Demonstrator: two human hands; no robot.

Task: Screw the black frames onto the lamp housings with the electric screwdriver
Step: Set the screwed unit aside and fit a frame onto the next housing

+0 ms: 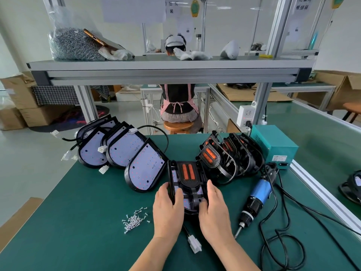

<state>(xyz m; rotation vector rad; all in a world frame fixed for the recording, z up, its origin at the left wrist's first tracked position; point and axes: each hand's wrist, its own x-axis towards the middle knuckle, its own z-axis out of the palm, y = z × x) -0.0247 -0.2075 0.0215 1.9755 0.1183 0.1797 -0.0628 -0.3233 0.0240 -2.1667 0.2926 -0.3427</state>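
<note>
Status: one black frame (pixel 188 179) sits on a lamp housing (pixel 190 207) at the middle of the green table (pixel 88 222), directly in front of the person. No screw can be seen in it, so fastening is judged not yet started. The electric screwdriver (pixel 256 200) lies on the table to the right of the work, in neither hand. The loose screws (pixel 134 222) lie in a small pile to the left, apart from the hands.

Remaining: a row of bare housings (pixel 144 166) leans at the left rear and a stack of spare frames (pixel 230 155) stands at the right rear, so most units are judged still to be done.

Hand position: the left hand (pixel 168 205) grips the left edge of the housing, fingers curled round it, thumb on the frame. The right hand (pixel 214 209) grips the right edge likewise. Both forearms reach in from the near edge, palms facing inward, apparently aligning frame to housing
</note>
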